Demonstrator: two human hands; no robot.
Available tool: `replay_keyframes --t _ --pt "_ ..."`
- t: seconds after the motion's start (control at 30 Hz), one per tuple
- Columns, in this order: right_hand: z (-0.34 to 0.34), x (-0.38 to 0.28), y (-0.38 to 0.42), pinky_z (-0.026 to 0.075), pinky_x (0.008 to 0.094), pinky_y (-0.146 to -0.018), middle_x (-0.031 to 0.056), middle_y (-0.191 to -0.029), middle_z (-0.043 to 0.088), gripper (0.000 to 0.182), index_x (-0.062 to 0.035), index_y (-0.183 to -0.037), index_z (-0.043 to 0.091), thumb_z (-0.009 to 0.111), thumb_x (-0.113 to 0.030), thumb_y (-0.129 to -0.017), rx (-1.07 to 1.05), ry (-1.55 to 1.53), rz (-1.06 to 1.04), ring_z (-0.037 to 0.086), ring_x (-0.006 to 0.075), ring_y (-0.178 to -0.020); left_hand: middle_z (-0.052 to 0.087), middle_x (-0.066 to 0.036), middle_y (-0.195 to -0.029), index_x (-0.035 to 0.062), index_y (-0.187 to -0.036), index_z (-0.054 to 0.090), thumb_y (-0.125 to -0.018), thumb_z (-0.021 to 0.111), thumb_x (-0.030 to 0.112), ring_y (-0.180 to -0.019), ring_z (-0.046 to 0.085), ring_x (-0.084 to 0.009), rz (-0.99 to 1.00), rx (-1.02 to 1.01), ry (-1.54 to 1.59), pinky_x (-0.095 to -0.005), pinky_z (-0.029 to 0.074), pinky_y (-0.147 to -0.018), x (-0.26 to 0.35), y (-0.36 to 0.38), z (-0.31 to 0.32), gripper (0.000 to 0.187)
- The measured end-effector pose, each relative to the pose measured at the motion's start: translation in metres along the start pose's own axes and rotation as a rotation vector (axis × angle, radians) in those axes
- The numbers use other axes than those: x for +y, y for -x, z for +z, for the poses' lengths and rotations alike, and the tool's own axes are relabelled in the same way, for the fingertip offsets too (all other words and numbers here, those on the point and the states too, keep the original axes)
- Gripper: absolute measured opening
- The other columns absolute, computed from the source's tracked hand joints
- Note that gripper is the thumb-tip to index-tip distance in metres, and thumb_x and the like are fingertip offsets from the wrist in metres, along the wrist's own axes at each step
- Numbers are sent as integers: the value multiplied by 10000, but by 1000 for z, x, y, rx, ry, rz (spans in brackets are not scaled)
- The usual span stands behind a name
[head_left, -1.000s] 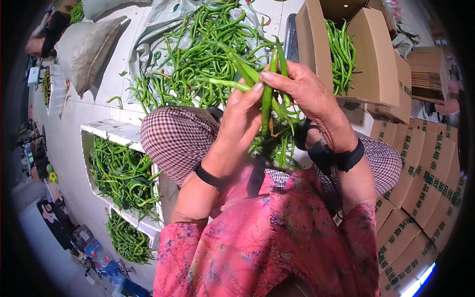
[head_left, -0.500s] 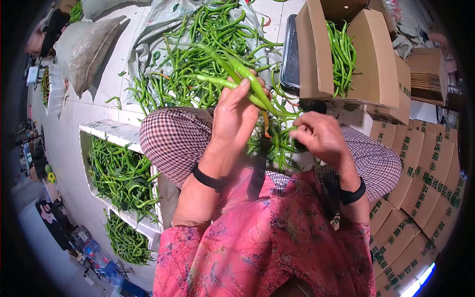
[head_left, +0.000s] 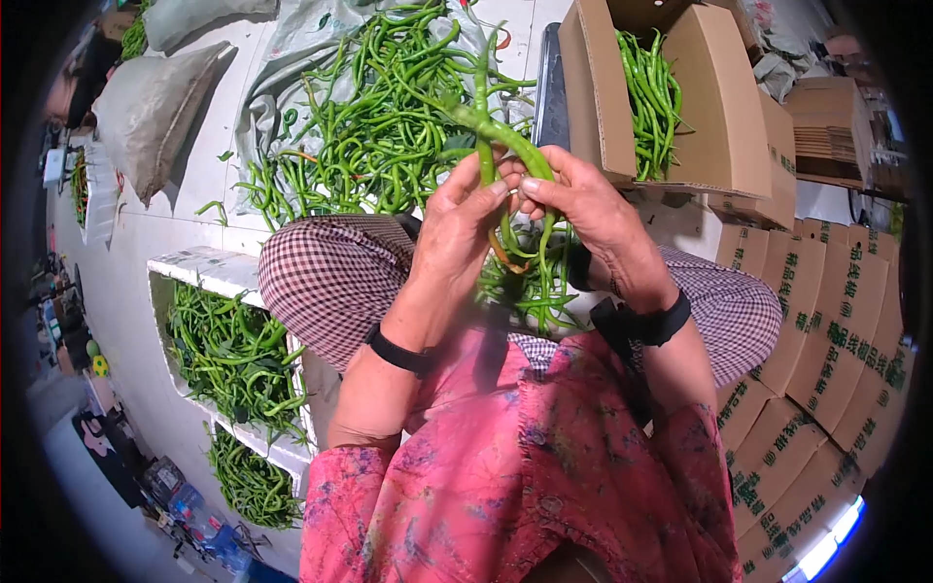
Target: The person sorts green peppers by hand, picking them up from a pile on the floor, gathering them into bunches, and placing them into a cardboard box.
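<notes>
My left hand (head_left: 462, 214) is closed around long green chili peppers (head_left: 485, 83) whose tips point up and away from me. Beside it, my right hand (head_left: 588, 209) pinches another green chili pepper (head_left: 520, 146) between thumb and fingers, and the fingertips of both hands almost meet. The held peppers cross each other above the hands. Below them, more green chili peppers (head_left: 544, 291) lie between my knees, with an orange one (head_left: 503, 255) among them. Ahead, a large pile of green chili peppers (head_left: 389, 126) spreads over a pale plastic sheet (head_left: 260, 117).
An open cardboard box (head_left: 724, 107) at the upper right holds chili peppers lined up lengthwise. Printed cartons (head_left: 816, 321) lie to my right. On my left stands a white foam box (head_left: 209, 262) full of peppers; a stuffed sack (head_left: 151, 117) lies beyond it.
My right hand has moved up and left to meet my left hand and now holds a pepper. The held peppers have shifted and now cross. The view has turned slightly.
</notes>
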State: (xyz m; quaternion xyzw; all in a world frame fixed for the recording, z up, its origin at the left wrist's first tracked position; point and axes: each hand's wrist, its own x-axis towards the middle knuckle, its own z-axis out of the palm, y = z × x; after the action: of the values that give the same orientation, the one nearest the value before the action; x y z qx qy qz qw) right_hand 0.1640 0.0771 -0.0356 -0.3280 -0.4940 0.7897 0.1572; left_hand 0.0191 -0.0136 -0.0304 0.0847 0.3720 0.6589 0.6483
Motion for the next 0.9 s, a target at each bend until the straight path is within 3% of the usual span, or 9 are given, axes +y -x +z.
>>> replay_keyframes --t 0.17,0.27,0.33,0.4,0.47,0.53,0.73,0.8,0.9 --pt "-9 -2 1 472 240 -726 77 -971 634 303 28 -1189 544 509 -177 -969 -55 -473 114 590 137 -806 546 -206 -1287 29 -1455 256 -913 482 -24 -1043 606 -208 37 31 -35 -284 498 -852 -1 -1 -9 590" --pt "-16 5 5 440 211 -652 70 -965 622 318 22 -1221 518 481 -177 -976 -61 -604 148 563 112 -753 518 -239 -1312 -2 -1434 297 -926 515 -7 -1101 603 -270 48 1 105 -279 559 -804 -1 -2 -12 552" --pt "-16 6 7 433 220 -639 54 -958 614 299 11 -1211 519 496 -159 -967 -169 -655 91 551 102 -748 486 -236 -1353 -12 -1432 293 -924 530 15 -1128 588 -286 51 -22 119 -295 559 -843 -1 -3 -10 561" --pt "-8 9 4 448 240 -674 42 -940 607 280 0 -1198 525 505 -147 -961 -181 -652 61 559 105 -773 460 -230 -1381 -23 -1427 295 -920 555 53 -1158 570 -296 90 -12 113 -313 542 -891 0 -1 -5 574" --pt "2 12 2 466 259 -716 54 -971 611 286 -3 -1206 523 518 -138 -954 -37 -611 -8 586 126 -823 468 -216 -1371 -44 -1412 310 -915 578 79 -1141 572 -276 108 2 72 -324 520 -919 -1 0 -2 578" --pt "2 15 -2 485 280 -769 77 -998 622 297 2 -1216 522 508 -143 -956 -24 -586 -37 610 156 -887 521 -172 -1316 -34 -1411 324 -900 588 98 -1119 573 -241 72 -120 45 -325 466 -960 -1 -1 -2 591" --pt "-2 22 -2 474 339 -880 119 -1106 623 375 44 -1292 475 454 -170 -984 -120 -691 -13 609 204 -986 559 -167 -1256 -48 -1368 383 -903 519 3 -1031 601 -197 67 -27 -19 -324 499 -914 -7 -1 -3 487" --pt "-2 21 -2 471 342 -889 129 -1127 615 390 47 -1308 460 456 -170 -984 -161 -735 -22 601 210 -1015 597 -156 -1146 -60 -1325 429 -920 540 12 -943 618 -181 121 9 34 -306 548 -806 -3 1 -1 426" --pt "-3 25 -4 463 352 -910 140 -1175 595 406 49 -1332 437 458 -162 -986 -215 -815 -36 583 217 -1066 591 -144 -1197 -37 -1334 442 -917 555 25 -976 615 -184 138 32 -40 -314 539 -826 -3 2 0 436"
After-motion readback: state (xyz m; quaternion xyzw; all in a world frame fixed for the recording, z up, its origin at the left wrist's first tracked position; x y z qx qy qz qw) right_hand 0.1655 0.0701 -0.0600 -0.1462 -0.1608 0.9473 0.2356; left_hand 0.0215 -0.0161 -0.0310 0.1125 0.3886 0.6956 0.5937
